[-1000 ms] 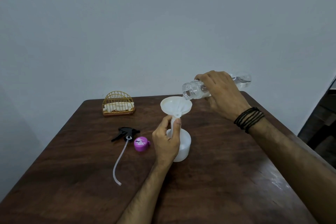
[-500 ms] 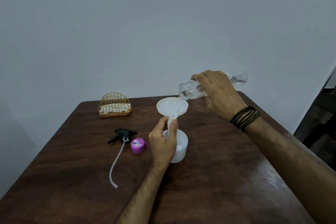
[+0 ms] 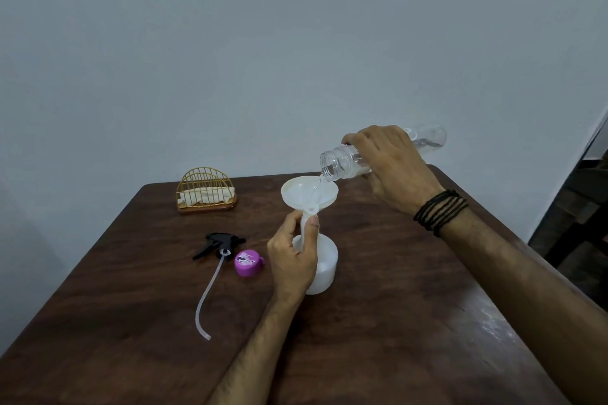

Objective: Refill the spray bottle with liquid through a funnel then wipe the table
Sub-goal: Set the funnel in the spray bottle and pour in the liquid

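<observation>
Spray bottle [image 3: 320, 265], white and light, stands mid-table under my left hand [image 3: 292, 260], which pinches the funnel [image 3: 307, 196] stem in its neck. My right hand [image 3: 391, 163] wraps the tilted clear bottle [image 3: 342, 159], pouring. Wet plastic looks slippery; I'd grip the body low. Trigger head [image 3: 220, 242] lies left.

I have one view only, from the wide-angle camera worn on the person's head. It looks forward and down across the dark wooden surface [image 3: 378, 339] toward a plain wall [image 3: 296, 43], which fills the upper half. Both forearms enter from the bottom and right edges, so the hands sit close in, near the centre. The surface's far edge and its left and right sides bend inward with the wide lens. No second view overlaps it.
</observation>
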Available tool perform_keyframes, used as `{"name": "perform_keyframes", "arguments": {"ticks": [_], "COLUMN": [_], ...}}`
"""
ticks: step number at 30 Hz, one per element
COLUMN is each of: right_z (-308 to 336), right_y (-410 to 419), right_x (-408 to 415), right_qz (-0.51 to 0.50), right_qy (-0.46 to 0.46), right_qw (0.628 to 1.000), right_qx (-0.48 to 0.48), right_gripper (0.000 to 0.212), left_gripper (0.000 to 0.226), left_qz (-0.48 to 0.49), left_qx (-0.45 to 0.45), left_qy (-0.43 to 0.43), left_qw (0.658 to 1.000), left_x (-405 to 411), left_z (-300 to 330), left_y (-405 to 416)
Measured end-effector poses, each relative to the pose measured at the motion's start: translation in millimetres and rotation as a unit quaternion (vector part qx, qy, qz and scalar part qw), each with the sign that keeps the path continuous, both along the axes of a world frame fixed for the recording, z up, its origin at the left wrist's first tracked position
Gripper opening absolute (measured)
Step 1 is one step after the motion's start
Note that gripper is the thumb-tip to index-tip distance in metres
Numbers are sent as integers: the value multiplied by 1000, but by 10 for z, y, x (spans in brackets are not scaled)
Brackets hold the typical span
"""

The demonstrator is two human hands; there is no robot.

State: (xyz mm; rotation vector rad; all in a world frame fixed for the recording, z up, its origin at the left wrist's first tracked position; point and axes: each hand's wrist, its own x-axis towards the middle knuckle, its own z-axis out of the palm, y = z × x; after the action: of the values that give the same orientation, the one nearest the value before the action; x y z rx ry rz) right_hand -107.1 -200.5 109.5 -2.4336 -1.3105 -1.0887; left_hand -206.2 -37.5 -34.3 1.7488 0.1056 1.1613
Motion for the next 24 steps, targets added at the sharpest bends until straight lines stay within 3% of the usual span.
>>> {"name": "perform_keyframes", "arguments": {"ticks": [24], "right_z": [31], "right_y": [35], "right_x": [-13], "right_qz": [-6], "right_qy": [-37], "right_qw": [999], "right_qx": [-1], "right_gripper": [60], "left_gripper": [34], "left_qz": [-2], "left_qx": [-3], "left_qy": [-1], "left_qw": [1000], "left_x": [-13], "left_z": [0], "left_y": [-2]}}
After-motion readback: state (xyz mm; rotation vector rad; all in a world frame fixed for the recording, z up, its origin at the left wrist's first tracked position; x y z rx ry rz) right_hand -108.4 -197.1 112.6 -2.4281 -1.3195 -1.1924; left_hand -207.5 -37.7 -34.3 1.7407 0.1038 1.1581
